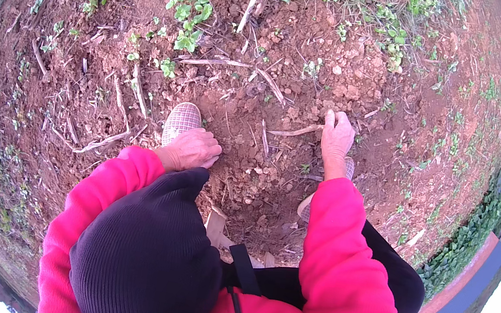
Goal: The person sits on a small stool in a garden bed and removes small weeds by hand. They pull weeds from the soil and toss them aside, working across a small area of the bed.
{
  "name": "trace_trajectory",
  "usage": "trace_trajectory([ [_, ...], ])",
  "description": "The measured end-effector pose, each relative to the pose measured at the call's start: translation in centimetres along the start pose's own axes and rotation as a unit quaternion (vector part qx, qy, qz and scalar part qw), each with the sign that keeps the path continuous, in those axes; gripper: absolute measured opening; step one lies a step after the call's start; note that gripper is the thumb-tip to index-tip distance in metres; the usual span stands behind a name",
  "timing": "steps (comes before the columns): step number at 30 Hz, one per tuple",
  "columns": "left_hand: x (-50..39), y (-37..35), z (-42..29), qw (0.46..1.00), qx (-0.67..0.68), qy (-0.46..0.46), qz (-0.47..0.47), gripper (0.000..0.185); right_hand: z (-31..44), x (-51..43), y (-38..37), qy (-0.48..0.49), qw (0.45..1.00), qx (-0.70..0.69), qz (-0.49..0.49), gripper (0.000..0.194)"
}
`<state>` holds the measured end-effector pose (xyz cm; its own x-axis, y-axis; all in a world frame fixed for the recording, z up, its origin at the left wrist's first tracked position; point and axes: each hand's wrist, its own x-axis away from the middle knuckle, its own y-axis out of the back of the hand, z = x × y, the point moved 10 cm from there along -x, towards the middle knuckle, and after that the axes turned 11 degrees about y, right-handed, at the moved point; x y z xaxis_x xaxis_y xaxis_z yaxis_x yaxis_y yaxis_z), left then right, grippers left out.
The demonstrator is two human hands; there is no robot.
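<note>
My left hand (195, 147) is curled with its knuckles up, just beside the checked toe of my left shoe (183, 119). Its fingers hide whatever may be inside. My right hand (338, 138) is low over the loose reddish soil (267, 174), thumb and forefinger drawn together. A dry plant stalk (296, 130) runs up to the side of this hand; whether the hand grips it or only lies over it cannot be told. My right shoe (305, 208) is partly covered by the pink sleeve (339, 249).
Dark ribbed cloth (151, 254) bulges up close below my left hand. Pale wooden pieces (214, 227) show beneath me. Dry stalks (216, 62) and low green weeds (190, 9) lie ahead, with soil clods (347, 86). A leafy green strip (474, 231) borders the right side.
</note>
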<state>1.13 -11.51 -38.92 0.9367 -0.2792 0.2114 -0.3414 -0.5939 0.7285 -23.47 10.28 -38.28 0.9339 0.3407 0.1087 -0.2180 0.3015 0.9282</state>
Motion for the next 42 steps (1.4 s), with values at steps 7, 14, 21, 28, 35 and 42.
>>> trace_trajectory([
  [7,-0.1,0.8,-0.3,1.0,0.013,-0.003,-0.024,0.015,6.2,-1.1,-2.1,0.212,0.937,0.175,0.216,0.025],
  [14,0.1,0.5,-0.3,1.0,0.017,-0.021,-0.008,0.016,3.6,3.1,-5.3,0.07,0.931,0.102,0.343,0.057],
  [21,-0.3,0.7,-0.2,1.0,0.006,0.003,0.027,0.014,3.0,2.6,-7.0,0.103,0.937,0.077,0.326,0.067],
  [28,0.9,18.6,12.9,0.876,0.097,0.369,-0.296,0.016,2.7,2.2,-7.3,0.055,0.94,0.074,0.329,0.066],
  [35,-5.8,25.1,16.5,0.887,0.011,0.34,-0.313,0.02,3.0,2.1,-7.0,0.055,0.937,0.076,0.336,0.065],
  [42,-8.4,21.8,20.3,0.872,-0.084,0.458,-0.154,0.032,2.9,2.0,-6.8,0.051,0.942,0.062,0.327,0.065],
])
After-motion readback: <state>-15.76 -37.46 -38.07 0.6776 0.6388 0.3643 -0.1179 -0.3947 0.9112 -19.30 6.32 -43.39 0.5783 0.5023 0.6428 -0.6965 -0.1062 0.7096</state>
